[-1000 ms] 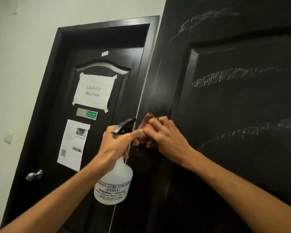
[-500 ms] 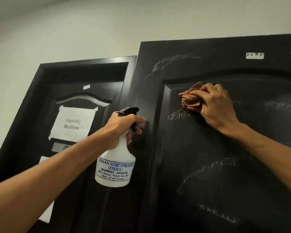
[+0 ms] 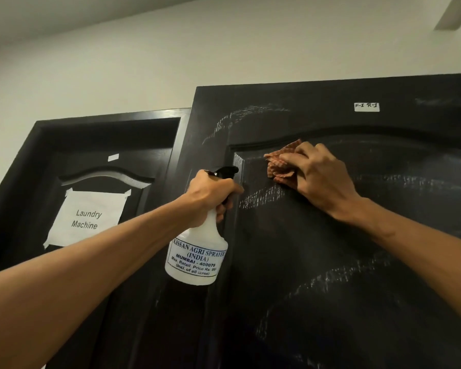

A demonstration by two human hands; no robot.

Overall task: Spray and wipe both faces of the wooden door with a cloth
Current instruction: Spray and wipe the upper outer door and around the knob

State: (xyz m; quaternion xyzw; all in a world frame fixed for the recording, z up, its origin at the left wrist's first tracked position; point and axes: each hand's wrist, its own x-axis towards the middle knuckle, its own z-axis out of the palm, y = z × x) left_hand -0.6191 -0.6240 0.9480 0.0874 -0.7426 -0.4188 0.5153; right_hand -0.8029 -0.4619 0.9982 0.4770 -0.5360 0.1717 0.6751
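Note:
The dark wooden door point(image 3: 343, 262) fills the right half of the view, open towards me, with whitish spray streaks across its face. My right hand point(image 3: 322, 177) presses a crumpled orange checked cloth point(image 3: 281, 166) against the top left corner of the door's raised panel, fingers curled over it. My left hand point(image 3: 210, 198) grips the neck of a white spray bottle point(image 3: 197, 254) with a black trigger head, held up just left of the door's edge. The bottle's nozzle points at the door.
A second dark door point(image 3: 96, 235) stands shut at the left behind the bottle, with a taped paper sign point(image 3: 87, 218) reading Laundry Machine. A small white label point(image 3: 366, 107) sits near the top of the open door. White wall and ceiling lie above.
My right hand has carried the cloth from beside the bottle up to the top of the door panel. The view has tilted upward. My left hand keeps the bottle raised.

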